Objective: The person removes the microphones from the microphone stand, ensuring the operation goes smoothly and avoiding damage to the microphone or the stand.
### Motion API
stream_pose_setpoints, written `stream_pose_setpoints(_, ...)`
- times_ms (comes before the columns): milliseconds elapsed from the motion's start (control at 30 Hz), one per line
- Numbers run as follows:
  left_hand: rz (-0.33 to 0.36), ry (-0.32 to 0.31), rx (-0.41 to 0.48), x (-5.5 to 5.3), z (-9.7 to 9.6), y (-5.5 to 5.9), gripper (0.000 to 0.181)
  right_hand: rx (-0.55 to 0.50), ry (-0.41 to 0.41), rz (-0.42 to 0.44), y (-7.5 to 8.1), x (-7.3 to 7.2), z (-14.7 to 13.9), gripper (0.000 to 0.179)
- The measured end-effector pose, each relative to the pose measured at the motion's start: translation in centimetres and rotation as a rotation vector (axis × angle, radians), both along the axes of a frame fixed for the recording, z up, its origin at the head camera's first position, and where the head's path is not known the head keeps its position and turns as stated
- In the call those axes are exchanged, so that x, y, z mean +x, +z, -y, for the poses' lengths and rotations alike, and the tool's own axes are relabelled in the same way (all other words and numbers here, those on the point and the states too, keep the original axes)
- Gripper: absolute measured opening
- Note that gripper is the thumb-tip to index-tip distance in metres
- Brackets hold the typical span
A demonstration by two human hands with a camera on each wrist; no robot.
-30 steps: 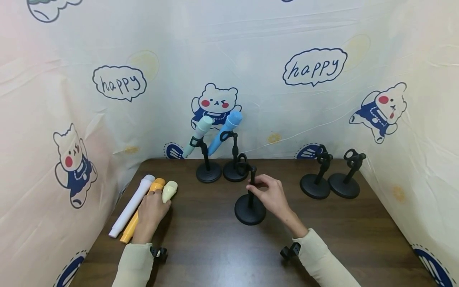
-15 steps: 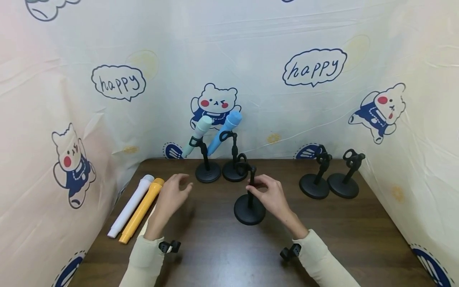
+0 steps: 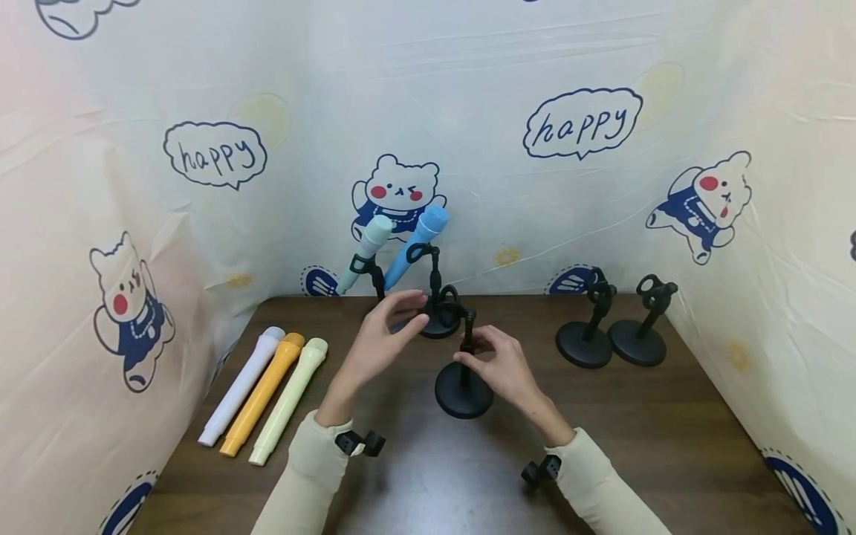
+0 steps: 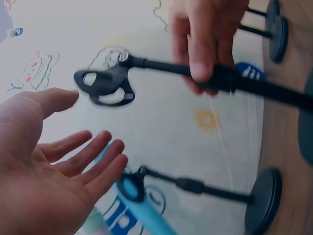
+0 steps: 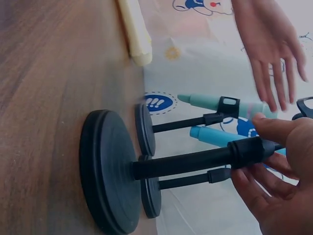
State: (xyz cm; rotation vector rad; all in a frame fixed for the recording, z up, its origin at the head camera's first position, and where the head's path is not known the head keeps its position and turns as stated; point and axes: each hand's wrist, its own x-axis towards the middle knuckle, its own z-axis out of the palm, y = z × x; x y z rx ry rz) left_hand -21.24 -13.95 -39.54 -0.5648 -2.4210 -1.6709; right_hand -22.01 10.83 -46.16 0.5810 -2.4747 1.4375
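Observation:
My right hand (image 3: pixel 501 365) pinches the upright pole of a black microphone stand (image 3: pixel 463 392), whose round base is on the table; the ring clip (image 4: pixel 105 87) at its top holds nothing. My left hand (image 3: pixel 383 343), fingers extended and slightly bent, is just left of that clip, apart from it, with nothing in its grasp. Behind the hands, a mint green microphone (image 3: pixel 369 244) and a blue microphone (image 3: pixel 417 245) lean in the clips of two other black stands. In the head view, the left hand hides part of the mint microphone's stand.
Lavender (image 3: pixel 242 386), orange (image 3: pixel 262 394) and pale yellow (image 3: pixel 289 401) microphones lie side by side at the table's left. At the right are two black stands (image 3: pixel 584 344) with bare clips. A printed cloth (image 3: pixel 481 186) hangs behind the brown table (image 3: pixel 535 490).
My left hand has left the microphones at the left, uncovering the pale yellow one, and moved right towards the held stand. My right hand keeps its grip on the pole.

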Motion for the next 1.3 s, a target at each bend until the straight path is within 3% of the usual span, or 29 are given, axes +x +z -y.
stream_pose_setpoints(133, 0.017, -0.073, 0.064, -0.5, -1.6, 0.1, 0.056, 0.014, -0.025, 0.010, -0.2, -0.1, 0.2, 0.034)
stream_pose_setpoints(233, 0.023, -0.090, 0.084, -0.8, -2.7, -0.1, 0.059, 0.027, -0.056, 0.009, -0.4, -0.2, 0.3, 0.035)
stream_pose_setpoints(567, 0.014, -0.025, 0.111, -1.4, -4.5, -1.1, 0.052, 0.013, -0.069, -0.060, -0.7, -0.4, 0.2, 0.024)
stream_pose_setpoints(967, 0.020, -0.023, 0.124, -1.5, -4.3, -1.1, 0.046, -0.014, 0.061, -0.044, -0.5, -0.4, -0.3, 0.016)
stream_pose_setpoints(1300, 0.009, -0.025, 0.128, -1.3, -4.3, -0.9, 0.044, -0.004, 0.204, -0.035, -1.2, -0.7, -0.9, 0.024)
